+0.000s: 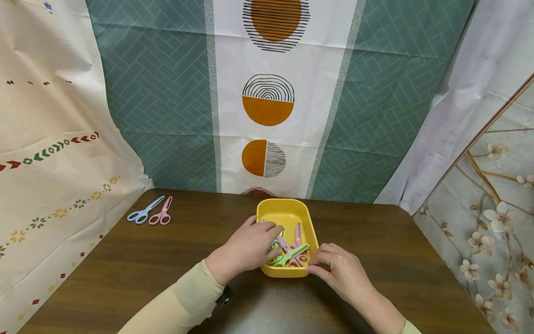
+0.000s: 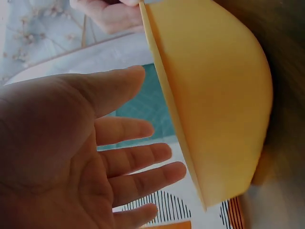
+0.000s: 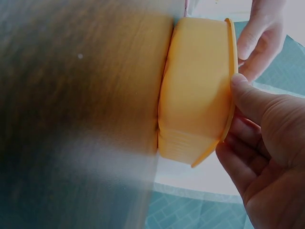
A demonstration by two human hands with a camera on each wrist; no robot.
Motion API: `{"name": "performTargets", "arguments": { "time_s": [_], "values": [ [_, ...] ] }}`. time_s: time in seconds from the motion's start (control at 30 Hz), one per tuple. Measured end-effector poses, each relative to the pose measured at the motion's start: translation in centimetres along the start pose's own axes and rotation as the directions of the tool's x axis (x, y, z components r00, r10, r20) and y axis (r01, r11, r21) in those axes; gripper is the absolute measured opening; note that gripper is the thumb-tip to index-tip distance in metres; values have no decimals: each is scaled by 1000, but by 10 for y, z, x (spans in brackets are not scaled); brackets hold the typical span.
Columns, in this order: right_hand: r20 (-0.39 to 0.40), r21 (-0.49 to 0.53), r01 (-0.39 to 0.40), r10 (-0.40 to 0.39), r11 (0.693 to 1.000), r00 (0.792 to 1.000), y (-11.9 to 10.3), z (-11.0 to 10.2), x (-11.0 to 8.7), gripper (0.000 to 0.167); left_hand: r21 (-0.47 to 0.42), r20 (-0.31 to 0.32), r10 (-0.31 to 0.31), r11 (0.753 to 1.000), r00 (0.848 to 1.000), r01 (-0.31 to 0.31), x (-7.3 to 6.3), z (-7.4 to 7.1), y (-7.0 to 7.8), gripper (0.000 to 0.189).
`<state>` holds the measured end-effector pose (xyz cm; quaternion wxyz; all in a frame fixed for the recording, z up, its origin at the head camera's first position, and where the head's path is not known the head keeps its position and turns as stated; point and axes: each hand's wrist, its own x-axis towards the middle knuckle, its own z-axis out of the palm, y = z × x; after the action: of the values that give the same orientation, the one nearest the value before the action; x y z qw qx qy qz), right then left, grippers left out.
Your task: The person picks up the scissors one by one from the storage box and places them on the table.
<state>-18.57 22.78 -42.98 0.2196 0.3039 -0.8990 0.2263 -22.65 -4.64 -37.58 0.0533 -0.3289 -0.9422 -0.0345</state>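
A yellow bin (image 1: 288, 273) on the table holds several pairs of children's scissors, among them green scissors (image 1: 292, 255) and pink scissors (image 1: 298, 234). My left hand (image 1: 252, 243) hovers over the bin's left side, partly hiding the scissors inside. In the left wrist view its fingers look relaxed and apart, with nothing seen between them. At the near right corner, my right hand (image 1: 340, 269) holds the bin's rim, thumb on the near side and fingers along the right side. The right wrist view shows the thumb (image 3: 248, 95) against the rim.
Blue scissors (image 1: 143, 214) and another pair of pink scissors (image 1: 162, 214) lie side by side at the far left of the dark wooden table (image 1: 200, 208). Patterned cloths (image 1: 167, 93) hang behind the table and along its sides.
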Motion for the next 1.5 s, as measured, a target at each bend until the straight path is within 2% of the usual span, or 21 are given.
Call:
{"name": "performTargets", "arguments": {
  "time_s": [0.2, 0.43, 0.7, 1.03, 1.5],
  "values": [
    [-25, -3, 27, -27, 1000, 999, 0, 2, -1, 21, 34, 1, 21, 999, 1000, -21, 5, 4, 10, 60],
    [-40, -9, 44, -44, 999, 998, 1, 2, -2, 23, 82, -15, 46, 996, 999, -44, 13, 12, 12, 46],
    [-9, -12, -8, 8, 1000, 1000, 0, 2, -2, 23, 75, 28, 49, 996, 998, -51, 22, 19, 12, 36],
    [17, -4, -26, 26, 1000, 1000, 0, 1, -1, 21, 61, 77, 44, 997, 996, -49, 26, 26, 11, 40],
    [9, -5, -12, 12, 1000, 1000, 1, 1, 0, 20, 77, 96, 29, 996, 995, -36, 33, 32, 11, 34]
  ]
}}
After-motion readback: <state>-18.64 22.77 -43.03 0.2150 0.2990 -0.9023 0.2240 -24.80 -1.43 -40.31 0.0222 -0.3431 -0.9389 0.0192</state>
